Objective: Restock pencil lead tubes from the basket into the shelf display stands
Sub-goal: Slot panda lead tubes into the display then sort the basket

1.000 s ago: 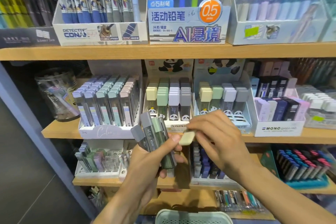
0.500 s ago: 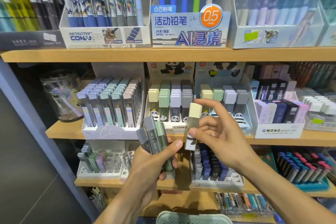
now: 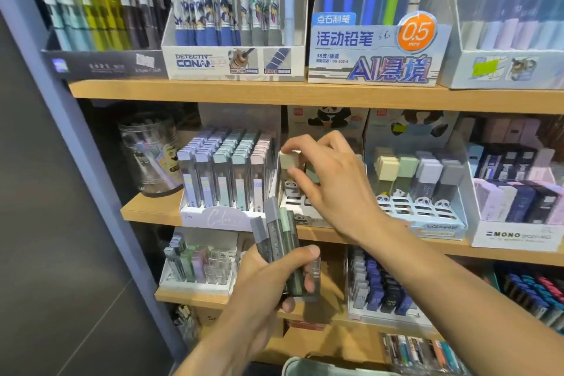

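Note:
My right hand (image 3: pixel 332 180) pinches a yellow-capped lead tube (image 3: pixel 288 162) by its cap, upright at the left column of the panda display stand (image 3: pixel 297 203) on the middle shelf. The hand hides most of that stand. My left hand (image 3: pixel 274 278) is lower, in front of the shelf edge, gripping a bundle of grey and green lead tubes (image 3: pixel 279 238). The pale basket (image 3: pixel 308 367) shows only its rim at the bottom edge.
A second panda stand (image 3: pixel 418 210) with yellow, green, lilac and grey tubes sits to the right. A pastel tube stand (image 3: pixel 225 174) is on the left, beside a clear jar (image 3: pixel 149 152). The MONO box (image 3: pixel 518 235) is far right. Pencil boxes fill the top shelf.
My right hand pulled the yellow-capped tube from the bundle, turned it upright and carried it up and left into the panda stand. The left hand kept holding the bundle.

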`<state>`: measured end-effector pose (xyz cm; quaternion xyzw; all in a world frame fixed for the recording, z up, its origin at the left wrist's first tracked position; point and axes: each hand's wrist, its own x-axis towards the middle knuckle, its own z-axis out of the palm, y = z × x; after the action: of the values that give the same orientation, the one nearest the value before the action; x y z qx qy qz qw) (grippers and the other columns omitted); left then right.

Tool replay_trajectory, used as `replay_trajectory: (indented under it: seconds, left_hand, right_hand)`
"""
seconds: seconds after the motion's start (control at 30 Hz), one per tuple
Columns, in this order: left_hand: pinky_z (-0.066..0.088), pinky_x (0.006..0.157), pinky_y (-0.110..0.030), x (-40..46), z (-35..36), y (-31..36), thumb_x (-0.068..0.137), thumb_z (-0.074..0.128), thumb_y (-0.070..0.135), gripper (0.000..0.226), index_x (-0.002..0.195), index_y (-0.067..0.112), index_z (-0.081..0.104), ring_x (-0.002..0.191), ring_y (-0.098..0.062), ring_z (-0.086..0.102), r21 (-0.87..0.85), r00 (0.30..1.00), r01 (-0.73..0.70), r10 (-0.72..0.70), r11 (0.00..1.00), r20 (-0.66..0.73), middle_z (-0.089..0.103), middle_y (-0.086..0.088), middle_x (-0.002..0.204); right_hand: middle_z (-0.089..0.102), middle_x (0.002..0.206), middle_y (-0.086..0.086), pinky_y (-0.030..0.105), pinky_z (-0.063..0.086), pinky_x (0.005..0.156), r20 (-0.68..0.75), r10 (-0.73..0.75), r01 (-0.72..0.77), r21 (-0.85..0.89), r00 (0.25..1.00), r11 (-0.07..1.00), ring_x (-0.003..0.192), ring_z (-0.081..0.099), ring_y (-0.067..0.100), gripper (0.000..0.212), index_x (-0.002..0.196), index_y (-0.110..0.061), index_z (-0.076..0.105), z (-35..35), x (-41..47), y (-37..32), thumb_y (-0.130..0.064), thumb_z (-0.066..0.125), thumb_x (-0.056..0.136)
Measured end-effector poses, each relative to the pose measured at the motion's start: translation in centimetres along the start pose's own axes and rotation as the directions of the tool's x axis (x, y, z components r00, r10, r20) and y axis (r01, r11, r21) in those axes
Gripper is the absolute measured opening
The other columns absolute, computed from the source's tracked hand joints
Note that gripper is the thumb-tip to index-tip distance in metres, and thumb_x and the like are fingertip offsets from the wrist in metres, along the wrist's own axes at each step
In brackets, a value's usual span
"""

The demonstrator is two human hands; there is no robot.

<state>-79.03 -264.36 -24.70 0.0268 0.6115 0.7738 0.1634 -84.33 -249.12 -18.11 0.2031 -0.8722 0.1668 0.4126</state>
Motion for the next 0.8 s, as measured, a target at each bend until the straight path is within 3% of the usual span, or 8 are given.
replay_trajectory:
  seconds: [0.2, 0.37, 0.53, 0.67, 0.8]
  left_hand:
    - [0.028, 0.035, -0.02, -0.2, -0.3, 0.4, 0.086, 0.075, 0.016, 0.02, 0.093, 0.003, 0.06, 0.056, -0.018, 0.058, -0.03, 0.999, 0.02, -0.019, 0.999, 0.028, 0.061, -0.008, 0.071]
    - [0.03, 0.036, -0.021, -0.4, -0.5, 0.8, 0.088, 0.07, 0.015, 0.017, 0.096, 0.003, 0.061, 0.056, -0.02, 0.059, -0.07, 0.999, 0.029, -0.027, 0.997, 0.027, 0.068, -0.011, 0.079]
    - [0.033, 0.037, -0.021, -0.5, -0.6, 0.7, 0.089, 0.069, 0.017, 0.027, 0.1, -0.007, 0.066, 0.056, -0.019, 0.062, -0.066, 1.0, 0.006, -0.005, 0.998, 0.02, 0.072, -0.013, 0.08]
    - [0.033, 0.036, -0.021, -0.6, -0.7, 0.8, 0.088, 0.071, 0.017, 0.041, 0.11, -0.016, 0.064, 0.055, -0.02, 0.064, -0.071, 1.0, -0.01, 0.01, 0.997, -0.003, 0.07, -0.018, 0.076]
    - [0.035, 0.036, -0.02, -0.8, -0.4, 0.9, 0.086, 0.073, 0.018, 0.045, 0.114, -0.016, 0.062, 0.064, -0.023, 0.07, -0.097, 1.0, -0.015, 0.012, 0.995, -0.023, 0.072, -0.019, 0.083]
  right_hand:
    - [0.064, 0.085, -0.007, 0.041, 0.041, 0.078, 0.024, 0.052, -0.052, 0.012, 0.998, 0.999, 0.093, 0.046, 0.02, 0.03, 0.122, -0.024, 0.062, 0.2, 0.3, 0.9, -0.027, 0.07, 0.094]
    - [0.059, 0.085, -0.015, 0.041, 0.043, 0.081, 0.073, 0.101, -0.106, 0.059, 0.992, 0.993, 0.094, 0.049, 0.02, 0.033, 0.12, -0.031, 0.062, -0.1, 0.3, 1.2, -0.028, 0.075, 0.09]
    - [0.063, 0.098, -0.003, 0.036, 0.037, 0.079, 0.033, 0.009, -0.005, -0.138, 0.999, 0.99, 0.095, 0.042, 0.019, 0.034, 0.118, -0.02, 0.066, 0.8, 0.2, 1.3, -0.027, 0.077, 0.087]
    - [0.056, 0.107, 0.006, 0.04, 0.045, 0.077, -0.011, 0.042, -0.043, -0.195, 0.999, 0.98, 0.098, 0.047, 0.026, 0.032, 0.11, -0.016, 0.07, 1.1, 0.3, 1.7, -0.026, 0.083, 0.082]
    - [0.056, 0.111, 0.006, 0.045, 0.05, 0.078, 0.038, 0.046, -0.035, -0.246, 0.998, 0.969, 0.102, 0.049, 0.028, 0.027, 0.107, -0.017, 0.071, 0.9, 0.0, 1.7, -0.03, 0.079, 0.085]
